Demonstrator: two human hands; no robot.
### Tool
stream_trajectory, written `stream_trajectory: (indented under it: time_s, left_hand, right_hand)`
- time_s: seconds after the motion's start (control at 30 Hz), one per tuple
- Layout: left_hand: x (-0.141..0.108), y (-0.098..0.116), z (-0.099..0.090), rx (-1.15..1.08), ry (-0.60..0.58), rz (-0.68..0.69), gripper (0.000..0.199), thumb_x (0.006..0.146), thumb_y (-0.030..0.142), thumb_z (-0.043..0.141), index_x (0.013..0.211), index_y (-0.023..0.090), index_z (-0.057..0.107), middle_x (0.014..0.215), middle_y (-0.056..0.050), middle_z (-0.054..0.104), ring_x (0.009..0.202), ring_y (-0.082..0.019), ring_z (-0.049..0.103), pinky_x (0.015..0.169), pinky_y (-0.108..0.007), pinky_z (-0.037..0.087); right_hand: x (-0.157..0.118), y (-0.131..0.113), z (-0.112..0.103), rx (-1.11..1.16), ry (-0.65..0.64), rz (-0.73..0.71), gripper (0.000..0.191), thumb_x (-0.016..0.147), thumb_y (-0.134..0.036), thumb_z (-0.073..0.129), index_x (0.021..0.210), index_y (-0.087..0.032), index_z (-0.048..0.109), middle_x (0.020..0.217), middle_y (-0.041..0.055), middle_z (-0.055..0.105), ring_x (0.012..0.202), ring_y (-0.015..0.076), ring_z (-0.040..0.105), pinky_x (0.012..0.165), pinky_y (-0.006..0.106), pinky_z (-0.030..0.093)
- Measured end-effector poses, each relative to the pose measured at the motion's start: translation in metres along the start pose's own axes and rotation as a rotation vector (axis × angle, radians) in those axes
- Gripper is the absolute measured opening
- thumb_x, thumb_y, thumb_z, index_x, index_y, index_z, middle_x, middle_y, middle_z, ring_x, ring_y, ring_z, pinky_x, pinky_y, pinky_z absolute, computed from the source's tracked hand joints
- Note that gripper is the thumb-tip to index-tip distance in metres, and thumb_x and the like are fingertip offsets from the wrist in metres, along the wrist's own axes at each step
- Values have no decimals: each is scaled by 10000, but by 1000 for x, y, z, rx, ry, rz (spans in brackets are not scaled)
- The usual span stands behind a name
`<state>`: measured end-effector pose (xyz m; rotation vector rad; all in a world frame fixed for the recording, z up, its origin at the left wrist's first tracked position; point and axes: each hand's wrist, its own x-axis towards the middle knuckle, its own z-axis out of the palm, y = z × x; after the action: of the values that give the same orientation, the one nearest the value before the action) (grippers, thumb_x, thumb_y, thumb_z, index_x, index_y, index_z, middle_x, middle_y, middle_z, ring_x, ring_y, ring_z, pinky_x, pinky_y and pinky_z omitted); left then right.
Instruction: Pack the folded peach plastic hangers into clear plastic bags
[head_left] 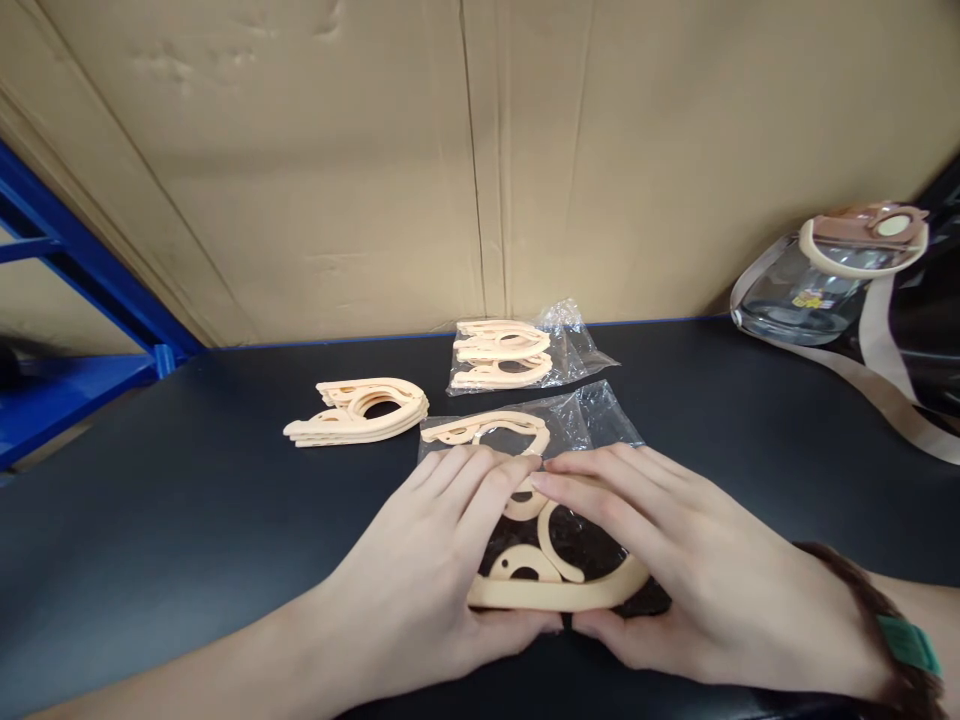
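A clear plastic bag (pixel 611 415) with beige folding hangers (pixel 559 597) in it lies flat on the table in front of me. My left hand (pixel 446 545) covers its left side, fingers bent over the top and thumb along the near edge. From the right, my right hand (pixel 656 545) holds the bag the same way, its fingertips almost meeting those of the left. Parts of the hangers are hidden under both hands. Beyond them lies a second clear bag of beige hangers (pixel 502 378). A loose stack of folded hangers (pixel 352 430) rests to the left.
The black tabletop (pixel 187 520) ends at a brown cardboard wall (pixel 337 200). On the far right stands a clear water bottle (pixel 795 290) with a brown lid and a strap (pixel 885 390) trailing over the table. A blue metal frame (pixel 97 270) borders the left side.
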<state>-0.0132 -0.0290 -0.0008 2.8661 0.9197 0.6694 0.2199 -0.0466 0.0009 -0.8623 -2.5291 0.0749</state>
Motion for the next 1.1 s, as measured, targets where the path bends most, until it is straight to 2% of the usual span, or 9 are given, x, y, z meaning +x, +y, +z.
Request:
stream_trajectory:
  time_s: [0.13, 0.23, 0.33, 0.4, 0.5, 0.63, 0.8, 0.93, 1.1]
  left_hand:
    - [0, -12, -8, -22, -72, -21, 690, 855, 399, 643, 1419, 225, 286, 1389, -127, 504, 1265, -301, 490, 1035, -480, 438]
    - [-4, -30, -22, -42, -257, -92, 860, 836, 502, 645, 1519, 278, 173, 1568, -108, 299, 1431, -327, 293, 1120, -533, 354]
    - [-9, -46, -36, -42, -465, -208, 959, 803, 634, 615, 1551, 297, 117, 1628, -94, 106, 1472, -371, 129, 1120, -595, 310]
    - [-12, -51, -42, -55, -546, -238, 967, 784, 651, 624, 1548, 325, 130, 1628, -78, 67, 1468, -383, 94, 1110, -612, 303]
    - [-13, -50, -45, -80, -602, -228, 971, 748, 658, 658, 1532, 381, 156, 1624, -39, 74, 1463, -384, 93, 1107, -606, 308]
    - [-12, -48, -45, -73, -641, -242, 986, 742, 691, 639, 1530, 395, 126, 1624, -18, 44, 1464, -374, 58, 1116, -596, 297]
    - [-10, -50, -44, -106, -620, -251, 985, 717, 682, 671, 1525, 371, 200, 1619, -44, 85, 1460, -390, 75, 1108, -612, 301]
    - [-10, -51, -44, -105, -658, -252, 1011, 729, 702, 643, 1532, 382, 119, 1622, -18, 12, 1467, -367, 25, 1127, -591, 284]
    - [-10, -50, -45, -128, -624, -254, 1004, 714, 683, 673, 1527, 376, 171, 1620, -32, 55, 1464, -381, 62, 1109, -601, 312]
  right_hand:
    - [2, 17, -12, -94, 16, 8, 720, 748, -290, 677, 1406, -187, 405, 1263, 98, 602, 1128, 263, 558, 924, 415, 485]
    - [2, 41, -31, -191, 5, 13, 852, 739, -343, 696, 1484, -202, 306, 1270, 101, 601, 1070, 293, 580, 892, 457, 488]
    - [-3, 69, -49, -282, 36, 54, 880, 763, -415, 681, 1518, -256, 258, 1262, 91, 608, 1061, 338, 587, 877, 505, 486]
    - [-7, 84, -57, -299, 11, 93, 952, 761, -440, 680, 1549, -272, 173, 1243, 94, 619, 1032, 350, 598, 858, 509, 497]
    - [-13, 95, -65, -328, -58, 96, 1045, 727, -439, 708, 1564, -278, 104, 1239, 107, 628, 995, 354, 616, 823, 485, 518]
    - [-16, 92, -67, -273, -148, 43, 1019, 733, -342, 687, 1566, -269, 103, 1278, 108, 622, 955, 317, 661, 757, 415, 560]
    - [-12, 74, -57, -144, -217, 24, 1026, 693, -325, 742, 1556, -268, 189, 1351, 101, 591, 1116, 343, 624, 853, 419, 577]
    - [-7, 61, -48, -88, -238, 22, 1004, 685, -289, 739, 1547, -285, 224, 1261, 77, 647, 1064, 303, 647, 833, 416, 584]
    - [-6, 55, -46, -131, -235, 22, 967, 696, -323, 725, 1539, -267, 253, 1175, 83, 660, 1038, 304, 619, 839, 463, 548]
